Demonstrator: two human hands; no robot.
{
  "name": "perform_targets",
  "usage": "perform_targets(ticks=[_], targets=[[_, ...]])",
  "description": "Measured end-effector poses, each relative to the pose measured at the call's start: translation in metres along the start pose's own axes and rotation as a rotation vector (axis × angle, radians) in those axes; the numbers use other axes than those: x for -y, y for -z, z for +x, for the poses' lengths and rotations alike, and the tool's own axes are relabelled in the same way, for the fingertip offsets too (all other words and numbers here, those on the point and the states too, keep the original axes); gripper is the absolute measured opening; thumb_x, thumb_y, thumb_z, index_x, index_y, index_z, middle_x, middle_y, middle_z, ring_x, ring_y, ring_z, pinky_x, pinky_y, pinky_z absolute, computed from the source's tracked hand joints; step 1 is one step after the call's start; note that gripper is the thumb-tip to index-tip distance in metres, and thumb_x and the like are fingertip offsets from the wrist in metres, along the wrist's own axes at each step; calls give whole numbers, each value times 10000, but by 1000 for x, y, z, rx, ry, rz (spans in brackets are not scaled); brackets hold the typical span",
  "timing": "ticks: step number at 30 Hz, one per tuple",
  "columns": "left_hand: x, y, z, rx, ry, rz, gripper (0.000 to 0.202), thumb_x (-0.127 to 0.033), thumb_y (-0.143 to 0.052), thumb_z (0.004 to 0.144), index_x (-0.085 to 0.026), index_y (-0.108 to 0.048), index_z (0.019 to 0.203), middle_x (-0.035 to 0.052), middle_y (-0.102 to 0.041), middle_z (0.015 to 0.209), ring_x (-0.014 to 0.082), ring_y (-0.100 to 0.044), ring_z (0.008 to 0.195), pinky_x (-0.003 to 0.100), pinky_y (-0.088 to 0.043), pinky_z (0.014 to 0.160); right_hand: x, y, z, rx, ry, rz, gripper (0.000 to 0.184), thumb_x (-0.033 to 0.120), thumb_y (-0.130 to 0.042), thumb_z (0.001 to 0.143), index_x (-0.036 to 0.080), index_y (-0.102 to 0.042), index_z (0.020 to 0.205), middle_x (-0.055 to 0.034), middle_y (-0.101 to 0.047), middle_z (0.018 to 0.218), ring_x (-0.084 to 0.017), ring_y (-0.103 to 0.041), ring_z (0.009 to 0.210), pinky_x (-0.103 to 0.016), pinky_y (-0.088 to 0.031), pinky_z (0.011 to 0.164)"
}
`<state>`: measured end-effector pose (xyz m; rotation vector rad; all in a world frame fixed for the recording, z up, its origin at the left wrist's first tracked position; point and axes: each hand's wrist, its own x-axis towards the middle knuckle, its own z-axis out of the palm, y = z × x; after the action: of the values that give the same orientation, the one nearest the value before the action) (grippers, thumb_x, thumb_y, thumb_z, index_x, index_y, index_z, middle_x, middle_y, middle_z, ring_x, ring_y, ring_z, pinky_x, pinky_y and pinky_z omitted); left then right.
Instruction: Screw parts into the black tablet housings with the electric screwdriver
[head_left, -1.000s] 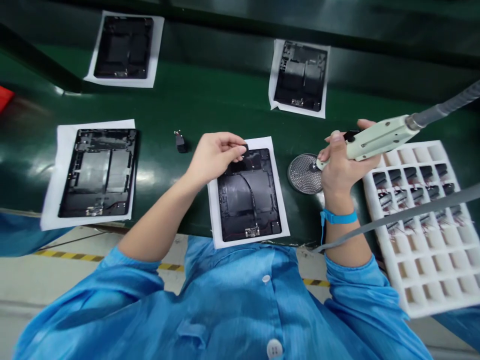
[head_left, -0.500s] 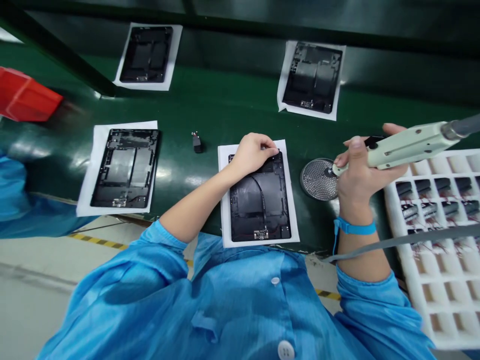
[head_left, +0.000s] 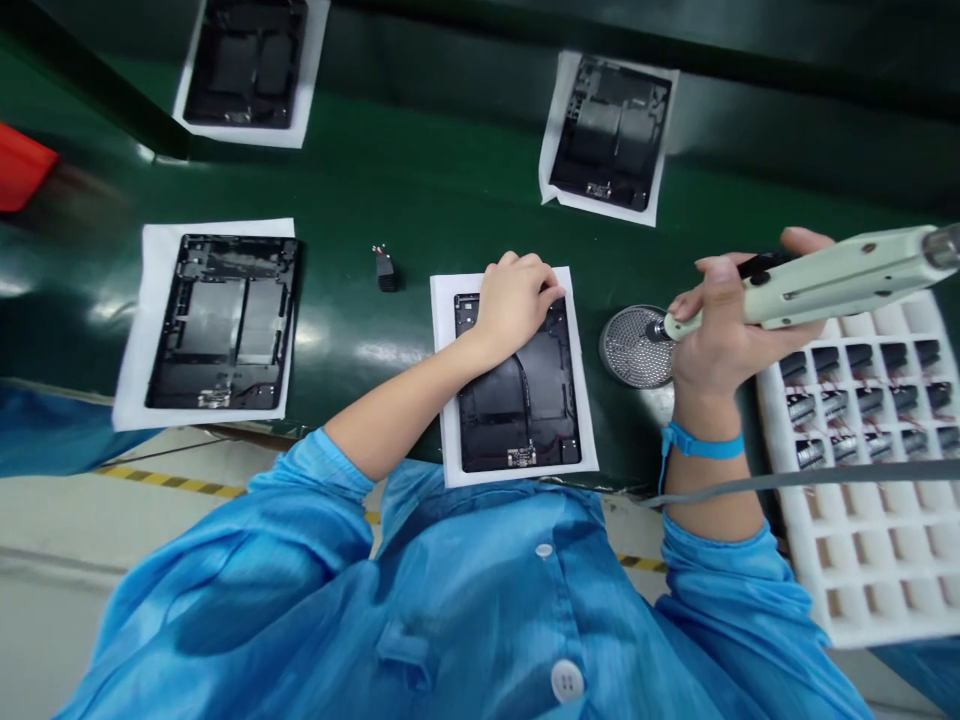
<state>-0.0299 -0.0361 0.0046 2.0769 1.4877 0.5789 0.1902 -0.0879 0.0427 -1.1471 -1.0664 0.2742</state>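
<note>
My left hand [head_left: 516, 307] lies palm down on the upper part of a black tablet back housing [head_left: 517, 425], which sits on a white paper sheet [head_left: 448, 400]. Its fingers are curled, and anything under them is hidden. My right hand [head_left: 724, 340] grips a pale electric screwdriver [head_left: 840, 275] with a grey hose at its rear. The screwdriver's bit points down at a round metal mesh screw plate [head_left: 634, 347], right at the plate's edge. A blue wrist strap [head_left: 701, 445] circles my right wrist.
To the right stands a white foam tray [head_left: 862, 570] holding several wired black parts. Several more housings lie on paper across the green belt [head_left: 420, 200]. A small black connector [head_left: 386, 272] lies left of my hand. A co-worker's blue sleeve [head_left: 45, 430] shows at left.
My left hand has dropped from pinching a small black piece above the housing to lying flat on it, and the piece is out of sight. The screwdriver has moved slightly, staying at the mesh plate.
</note>
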Motion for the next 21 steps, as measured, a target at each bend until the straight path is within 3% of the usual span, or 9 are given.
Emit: perform_targets(ticks=[6,9,12,17,21], targets=[[5,-2,4,34,-62,22,190,-324,-768,1173,-209,-914,1131,135,-833,1209,381,-675,1287,518,-525,1132,13,-31,9,65,70,30,341,354,-796,1123,249,-586,1369,-14,-757,1031,-121,-648,662,-359,-667,693],[11,-2,10,65,-81,-8,181,-297,-787,1157,-211,-926,1080,133,-833,1196,374,-675,1263,510,-513,1117,15,-60,10,78,109,-68,255,429,-637,1219,287,-515,1391,-22,-728,1070,-111,-628,672,-344,-651,689],[16,-3,13,65,-110,-47,179,-291,-786,1151,-227,-938,1082,126,-837,1178,370,-688,1260,504,-516,1107,3,-83,7,150,39,-140,329,521,-529,1271,293,-440,1492,-44,-725,1133,-65,-535,633,-320,-620,669],[16,-5,12,49,-141,-65,199,-288,-769,1147,-217,-944,1084,130,-838,1144,381,-711,1270,520,-523,1115,-26,-88,-3,326,-114,-173,587,638,-551,1254,283,-363,1682,-104,-756,1273,-85,-649,735,-405,-716,819],[11,-1,10,59,-147,-28,219,-282,-746,1160,-210,-943,1096,129,-839,1146,374,-714,1265,509,-522,1105,-29,-88,-8,226,-36,-52,515,638,-672,1201,325,-483,1564,-45,-740,1168,-146,-699,677,-388,-675,695]])
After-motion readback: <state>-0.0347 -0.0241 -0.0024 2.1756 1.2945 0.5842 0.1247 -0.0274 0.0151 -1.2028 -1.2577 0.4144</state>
